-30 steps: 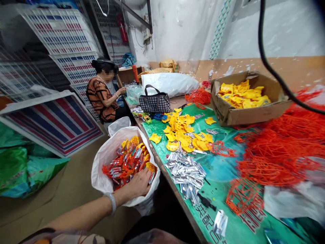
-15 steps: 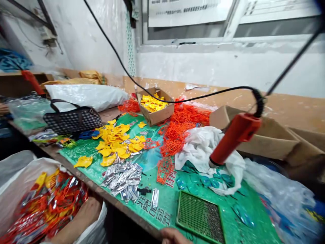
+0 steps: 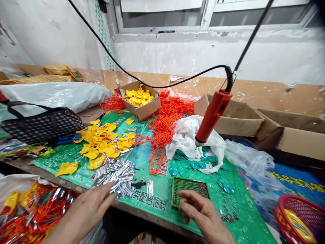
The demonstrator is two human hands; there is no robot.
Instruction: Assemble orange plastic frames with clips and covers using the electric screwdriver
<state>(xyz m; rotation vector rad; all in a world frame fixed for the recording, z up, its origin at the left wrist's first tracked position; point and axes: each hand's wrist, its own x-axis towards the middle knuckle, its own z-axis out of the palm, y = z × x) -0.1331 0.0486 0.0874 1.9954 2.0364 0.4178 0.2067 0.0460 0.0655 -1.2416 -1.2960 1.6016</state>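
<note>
My left hand (image 3: 88,208) is over the table's front edge, fingers stretched out toward a pile of silver metallic strips (image 3: 119,174); nothing shows in its grasp. Fingers apart and slightly bent, my right hand (image 3: 200,213) hovers at the near edge of a green gridded tray (image 3: 175,189) that holds small dark screw-like pieces. A red electric screwdriver (image 3: 212,117) hangs tip-down above a white cloth (image 3: 185,132). Yellow plastic pieces (image 3: 101,139) are heaped behind the strips. Orange-red plastic frames (image 3: 165,127) lie farther back, with one flat frame (image 3: 156,161) nearer me.
A cardboard box (image 3: 142,110) of yellow pieces stands at the back. Open cartons (image 3: 236,118) line the right. A checked bag (image 3: 50,123) sits left, above a sack (image 3: 22,179) of mixed parts. Teal pieces (image 3: 188,166) lie near the cloth; a red basket (image 3: 281,217) is at lower right.
My view has swung right. My left hand has come out of the sack of parts and up to the silver strips. My right hand has risen farther into view beside the tray.
</note>
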